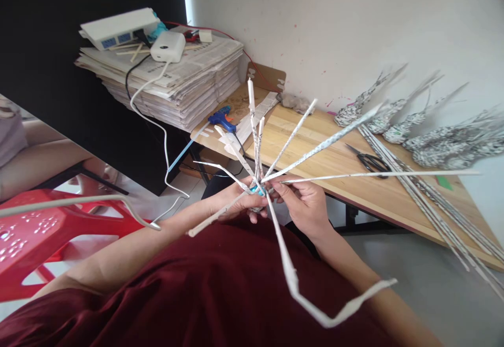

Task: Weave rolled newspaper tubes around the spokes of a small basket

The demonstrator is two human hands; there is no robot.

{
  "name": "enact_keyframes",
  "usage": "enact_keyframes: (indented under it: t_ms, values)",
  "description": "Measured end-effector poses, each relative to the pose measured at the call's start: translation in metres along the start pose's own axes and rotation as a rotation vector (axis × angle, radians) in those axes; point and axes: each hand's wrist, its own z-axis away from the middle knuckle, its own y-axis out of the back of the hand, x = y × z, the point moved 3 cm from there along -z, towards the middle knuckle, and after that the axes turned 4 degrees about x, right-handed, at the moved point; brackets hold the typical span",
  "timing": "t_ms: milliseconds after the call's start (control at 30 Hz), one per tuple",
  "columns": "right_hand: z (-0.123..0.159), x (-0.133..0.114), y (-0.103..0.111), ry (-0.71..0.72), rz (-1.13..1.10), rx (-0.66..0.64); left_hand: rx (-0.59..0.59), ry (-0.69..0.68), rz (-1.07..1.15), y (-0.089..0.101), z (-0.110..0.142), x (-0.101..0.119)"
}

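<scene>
Close to my body I hold a small woven piece (258, 189) of rolled newspaper, with a bit of blue at its middle. Several paper rods (291, 139) fan out from it in all directions; one at the front is bent and hangs toward my lap. My left hand (232, 200) wraps round the left side and underside of the piece. On the right, my right hand (301, 200) pinches the base of a long paper rod (378, 175) pointing right. The fingertips of both hands are partly hidden behind the rods.
A wooden table (287, 126) carries a blue glue gun (223, 119), black scissors (370, 162), loose paper rods (425, 205) and several woven pieces (397, 124). Left stand a newspaper stack (173, 90) with a power strip (120, 28), and a red stool (35, 231). A white cable (165, 147) hangs nearby. Another person's legs (47, 153) show at left.
</scene>
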Motion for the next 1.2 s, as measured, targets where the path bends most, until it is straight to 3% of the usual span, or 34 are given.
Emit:
enact_keyframes:
  t_ms: [433,633,900,1200]
  values:
    - [-0.004,0.001,-0.005,0.068,0.019,-0.065,-0.014,0.082,0.001,0.001,0.001,0.002]
    - [-0.007,0.004,-0.002,0.135,0.143,-0.122,-0.076,0.077,0.019,0.004,-0.001,-0.003]
    - [-0.011,0.001,-0.004,0.099,0.142,-0.072,-0.125,0.104,0.170,0.006,-0.003,-0.002]
    - [-0.017,-0.002,-0.007,0.010,0.127,-0.135,-0.114,0.122,0.170,0.005,-0.006,-0.002]
